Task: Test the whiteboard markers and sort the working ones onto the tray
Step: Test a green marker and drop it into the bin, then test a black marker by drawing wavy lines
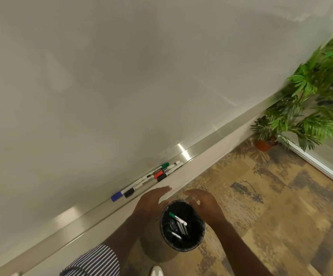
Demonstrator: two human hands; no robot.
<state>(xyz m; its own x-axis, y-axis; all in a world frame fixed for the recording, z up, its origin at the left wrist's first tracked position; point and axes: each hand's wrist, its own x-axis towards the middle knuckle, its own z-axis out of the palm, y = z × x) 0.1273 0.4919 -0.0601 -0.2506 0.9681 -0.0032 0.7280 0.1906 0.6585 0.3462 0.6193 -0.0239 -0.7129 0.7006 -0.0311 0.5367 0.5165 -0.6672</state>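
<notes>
Where the metal tray (94,211) runs along the foot of the whiteboard (122,76), several markers (147,177) lie in a loose row: white barrels with caps in blue (116,196), black, red and green. More markers (178,224), one green-capped, lie inside a round bin (182,226) lined with a black bag, standing on the patterned floor (271,206) below the tray. Both hands flank the bin's far rim; the left hand (151,198) shows straight fingers holding nothing, and the right hand (202,202) arches loosely, also holding nothing. A potted plant (309,100) stands in the corner.
</notes>
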